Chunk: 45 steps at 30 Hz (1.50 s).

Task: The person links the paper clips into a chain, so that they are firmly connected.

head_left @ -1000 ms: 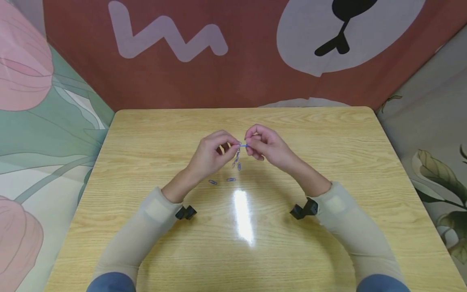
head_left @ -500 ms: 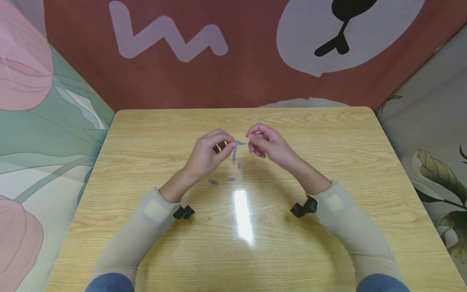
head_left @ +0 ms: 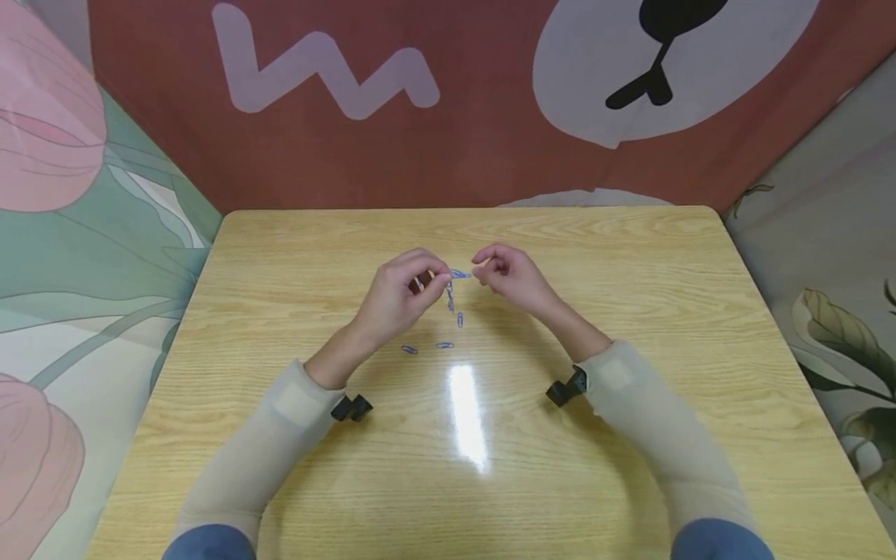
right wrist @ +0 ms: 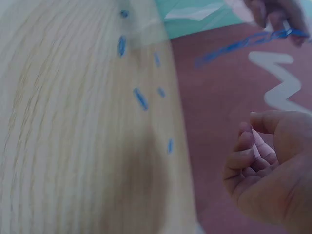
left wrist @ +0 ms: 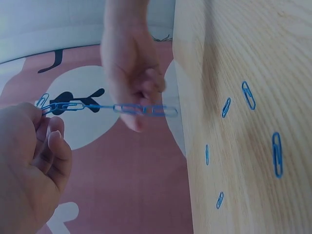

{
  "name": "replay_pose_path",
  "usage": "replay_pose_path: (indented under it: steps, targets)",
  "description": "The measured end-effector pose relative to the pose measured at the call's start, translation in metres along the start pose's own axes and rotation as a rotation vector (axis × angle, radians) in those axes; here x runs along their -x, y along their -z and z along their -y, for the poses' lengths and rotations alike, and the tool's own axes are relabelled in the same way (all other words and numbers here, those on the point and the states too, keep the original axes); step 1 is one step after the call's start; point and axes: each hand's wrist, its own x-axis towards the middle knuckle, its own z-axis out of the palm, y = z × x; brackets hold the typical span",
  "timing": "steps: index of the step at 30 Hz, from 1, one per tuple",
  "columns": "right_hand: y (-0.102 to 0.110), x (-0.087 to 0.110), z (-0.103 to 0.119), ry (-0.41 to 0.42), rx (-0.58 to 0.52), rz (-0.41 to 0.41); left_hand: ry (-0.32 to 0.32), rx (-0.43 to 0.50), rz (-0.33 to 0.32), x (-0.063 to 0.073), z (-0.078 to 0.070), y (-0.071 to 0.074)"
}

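A: From your end, where's the clip chain (left wrist: 129, 109), & why held so?
B: Up over the table (head_left: 595, 474). I see L hand (head_left: 402, 289) pinching it near the top, prob so the rest can hang free, w/ a bit poking out twd R hand (head_left: 514, 278).
A: R hand's state?
B: Just beside that bit; fingers loosely bent, nothing in them AFAICT.
A: Loose clips (left wrist: 277, 154)?
B: On the table, spaced out; prob easier to pick singly.
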Motion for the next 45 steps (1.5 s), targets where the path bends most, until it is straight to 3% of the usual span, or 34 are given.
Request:
replay_pose_path:
  steps: [9, 20, 27, 34, 45]
  targets:
    - [-0.011, -0.028, -0.036, -0.019, 0.225, -0.091, -0.008, 0.034, -0.004, 0.0, -0.001, -0.002]
    - [-0.032, -0.049, -0.048, -0.121, 0.364, -0.151, -0.008, 0.05, -0.013, 0.0, -0.002, -0.003]
    - [-0.037, -0.049, -0.043, -0.167, 0.495, -0.134, 0.003, 0.055, -0.012, 0.0, -0.002, -0.001]
    - [-0.04, -0.05, -0.039, -0.203, 0.534, -0.127, 0.003, 0.055, -0.012, 0.0, -0.002, 0.0]
    - [-0.044, -0.053, -0.026, -0.304, 0.665, -0.018, -0.002, 0.043, -0.018, -0.001, -0.003, 0.0]
